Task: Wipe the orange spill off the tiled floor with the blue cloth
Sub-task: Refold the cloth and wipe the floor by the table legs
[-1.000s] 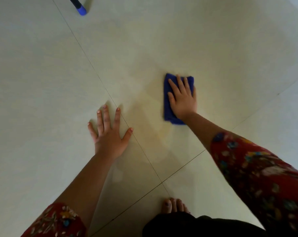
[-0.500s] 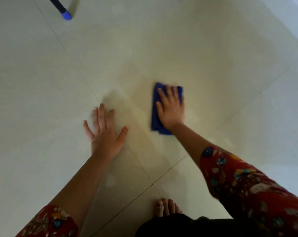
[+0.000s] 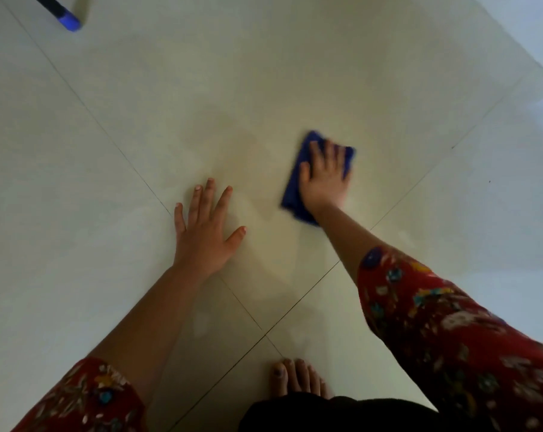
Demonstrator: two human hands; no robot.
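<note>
Fingers of the right hand, pressed straight and flat on the blue cloth, have swept it rightward.
A faint orange spill remains on the tiled floor left of them, so wiping likely continues; the left hand braces, spread flat.

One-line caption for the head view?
Right hand presses blue cloth on the tiled floor; left hand rests flat nearby.

The pale tiled floor bears a blue cloth, a faint orange smear, the left hand and 1 bare foot
</note>
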